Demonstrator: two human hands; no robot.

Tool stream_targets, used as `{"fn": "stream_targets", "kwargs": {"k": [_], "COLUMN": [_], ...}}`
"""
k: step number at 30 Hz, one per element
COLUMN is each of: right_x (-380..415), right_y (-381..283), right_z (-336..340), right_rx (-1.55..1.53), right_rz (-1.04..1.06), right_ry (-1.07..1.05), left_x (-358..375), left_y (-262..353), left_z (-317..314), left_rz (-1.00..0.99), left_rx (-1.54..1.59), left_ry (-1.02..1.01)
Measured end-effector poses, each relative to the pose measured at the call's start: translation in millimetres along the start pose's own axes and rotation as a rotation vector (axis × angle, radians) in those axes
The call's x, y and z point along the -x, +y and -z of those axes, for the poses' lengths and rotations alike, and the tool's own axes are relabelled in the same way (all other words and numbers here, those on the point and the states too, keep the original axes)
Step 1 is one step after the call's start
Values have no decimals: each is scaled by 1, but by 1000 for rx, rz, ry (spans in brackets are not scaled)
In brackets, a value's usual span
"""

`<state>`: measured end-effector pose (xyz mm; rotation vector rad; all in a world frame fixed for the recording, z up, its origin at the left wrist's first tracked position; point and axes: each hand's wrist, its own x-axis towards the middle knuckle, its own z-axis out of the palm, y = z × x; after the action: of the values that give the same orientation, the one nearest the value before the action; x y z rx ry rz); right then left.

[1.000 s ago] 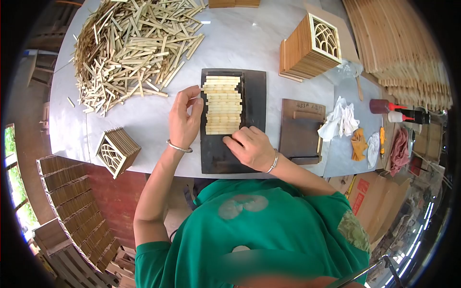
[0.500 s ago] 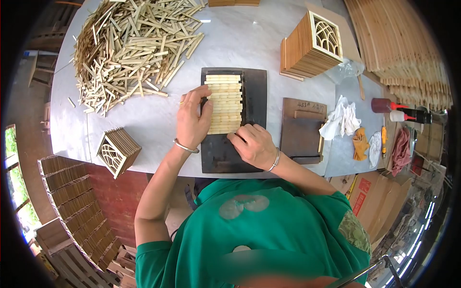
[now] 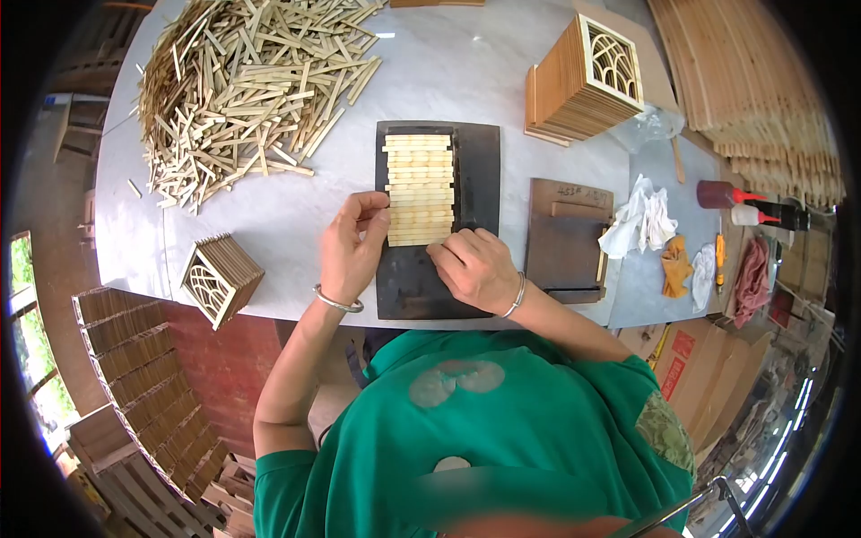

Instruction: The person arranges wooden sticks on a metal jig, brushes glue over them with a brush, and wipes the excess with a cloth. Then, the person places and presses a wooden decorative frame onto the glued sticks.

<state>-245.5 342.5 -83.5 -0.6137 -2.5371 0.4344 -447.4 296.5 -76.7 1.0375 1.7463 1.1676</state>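
Observation:
A column of pale wooden strips (image 3: 421, 193) lies side by side on a dark board (image 3: 413, 285). Their ends are uneven along both sides. My left hand (image 3: 352, 247) is at the left edge of the strips, its thumb and fingers apart, fingertips touching or very near the strip ends. At the lower right corner of the column, my right hand (image 3: 477, 272) rests over the board with its fingers curled together. Whatever those fingers hold, if anything, is hidden. Each wrist carries a metal bangle.
A big heap of loose wooden strips (image 3: 260, 90) covers the table's far left. Latticed wooden stacks stand at left (image 3: 222, 280) and far right (image 3: 583, 81). A second dark board (image 3: 565, 238), white crumpled cloth (image 3: 639, 220) and red-tipped bottles (image 3: 722, 195) are to the right.
My left hand has slid down along the strips' left edge, toward me, uncovering the upper strip ends. My right hand stays nearly where it was.

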Motion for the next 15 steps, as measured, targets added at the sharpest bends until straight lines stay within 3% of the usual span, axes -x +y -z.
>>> {"fn": "stream_targets", "kwargs": {"k": [15], "right_x": [-1], "right_y": [1], "right_z": [-1], "right_rx": [9], "right_rz": [-2], "right_ry": [9], "left_x": [-13], "left_y": [4], "left_z": [-3], "left_rz": [48], "left_rx": [144], "left_ry": [-25]}}
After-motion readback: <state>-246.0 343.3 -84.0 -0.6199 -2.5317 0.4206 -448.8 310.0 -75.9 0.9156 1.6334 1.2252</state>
